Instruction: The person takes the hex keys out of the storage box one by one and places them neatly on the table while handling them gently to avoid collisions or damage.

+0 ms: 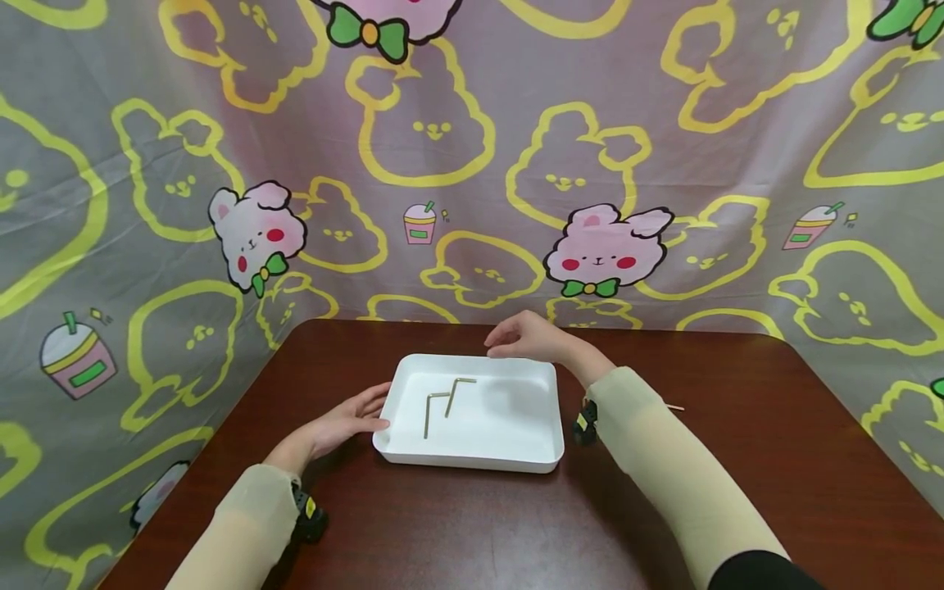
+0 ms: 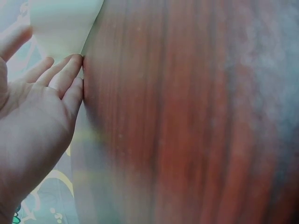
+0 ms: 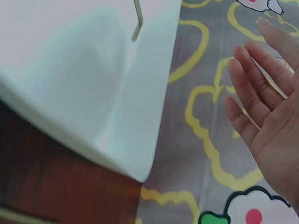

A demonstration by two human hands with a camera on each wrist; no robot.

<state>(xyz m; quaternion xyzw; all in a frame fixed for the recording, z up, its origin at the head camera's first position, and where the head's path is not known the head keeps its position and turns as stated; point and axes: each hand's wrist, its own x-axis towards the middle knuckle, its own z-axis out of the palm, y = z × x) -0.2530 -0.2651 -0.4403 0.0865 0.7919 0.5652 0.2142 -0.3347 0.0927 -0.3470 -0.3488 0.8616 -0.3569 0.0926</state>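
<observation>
A white rectangular tray sits on the brown table. Inside it, toward the left, lie two brass-coloured L-shaped hex keys, close together; the end of one hex key shows in the right wrist view. My left hand is at the tray's left side, fingers extended against its outer wall and thumb near the rim. Above the tray's far edge, my right hand hovers with loosely bent fingers. Its palm in the right wrist view holds nothing.
A thin light-coloured rod lies on the table to the right, partly hidden behind my right sleeve. A patterned cloth hangs behind the table and along its sides.
</observation>
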